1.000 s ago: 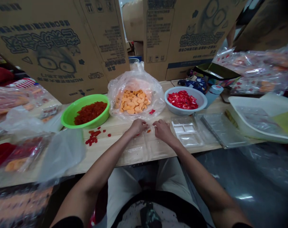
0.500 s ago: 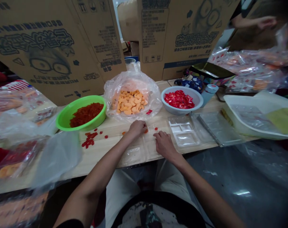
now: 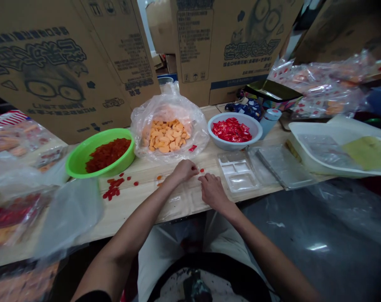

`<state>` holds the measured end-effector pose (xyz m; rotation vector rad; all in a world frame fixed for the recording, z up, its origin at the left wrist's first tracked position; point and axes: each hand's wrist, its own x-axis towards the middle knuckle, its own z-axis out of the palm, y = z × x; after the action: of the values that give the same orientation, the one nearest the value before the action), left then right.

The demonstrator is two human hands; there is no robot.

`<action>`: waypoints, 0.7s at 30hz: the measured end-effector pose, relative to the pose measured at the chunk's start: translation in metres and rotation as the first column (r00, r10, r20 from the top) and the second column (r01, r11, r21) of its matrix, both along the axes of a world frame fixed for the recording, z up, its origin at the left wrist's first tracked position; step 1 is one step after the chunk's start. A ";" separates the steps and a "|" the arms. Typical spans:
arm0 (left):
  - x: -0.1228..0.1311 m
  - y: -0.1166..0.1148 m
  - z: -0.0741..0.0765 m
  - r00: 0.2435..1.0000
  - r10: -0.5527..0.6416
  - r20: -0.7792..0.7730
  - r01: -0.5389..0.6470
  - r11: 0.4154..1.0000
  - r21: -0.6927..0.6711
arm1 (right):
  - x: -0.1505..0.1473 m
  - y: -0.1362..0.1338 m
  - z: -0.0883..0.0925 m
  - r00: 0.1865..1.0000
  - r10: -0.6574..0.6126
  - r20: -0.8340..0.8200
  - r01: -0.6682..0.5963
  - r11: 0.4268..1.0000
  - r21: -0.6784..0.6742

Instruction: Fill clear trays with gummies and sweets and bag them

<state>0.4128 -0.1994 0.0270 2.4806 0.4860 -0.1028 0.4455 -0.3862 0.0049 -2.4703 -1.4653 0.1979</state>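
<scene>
My left hand (image 3: pixel 183 170) rests with curled fingers on the far edge of a clear plastic compartment tray (image 3: pixel 184 200) lying on the wooden table. My right hand (image 3: pixel 212 189) sits just to its right on the same tray, fingers bent and pressed down. A small red candy (image 3: pixel 202 170) lies between the fingertips of both hands. What the fingers pinch, if anything, is hidden. Behind them stand a clear bag of orange pieces (image 3: pixel 165 135), a green bowl of dark red pieces (image 3: pixel 99 152) and a white bowl of red wrapped candies (image 3: pixel 234 130).
Loose red pieces (image 3: pixel 114 187) lie scattered left of the tray. An empty compartment tray (image 3: pixel 239 173) and a stack of clear lids (image 3: pixel 281 165) sit to the right, then a large white tub (image 3: pixel 338 147). Cardboard boxes (image 3: pixel 67 63) wall the back. Filled bags pile at both sides.
The view has drifted right, so everything sits further left. My right hand drew back toward me from the tray's far edge. My left hand stayed nearly in place.
</scene>
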 end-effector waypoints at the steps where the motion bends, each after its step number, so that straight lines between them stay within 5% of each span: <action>1: 0.002 -0.001 0.000 1.000 0.003 -0.001 -0.003 1.000 -0.009 | 0.000 0.000 0.000 1.000 0.001 -0.006 -0.001 1.000 -0.003; 11: 0.015 0.007 0.001 0.993 0.104 0.052 -0.102 0.994 -0.051 | -0.001 0.000 0.002 1.000 -0.009 -0.016 0.008 1.000 -0.012; 21: 0.003 0.001 0.006 0.996 0.080 -0.036 -0.077 0.993 0.091 | -0.002 -0.001 -0.002 1.000 -0.007 0.000 0.007 1.000 0.002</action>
<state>0.4156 -0.1985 0.0334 2.5477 0.6170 -0.1007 0.4430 -0.3868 0.0030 -2.4735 -1.4556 0.1949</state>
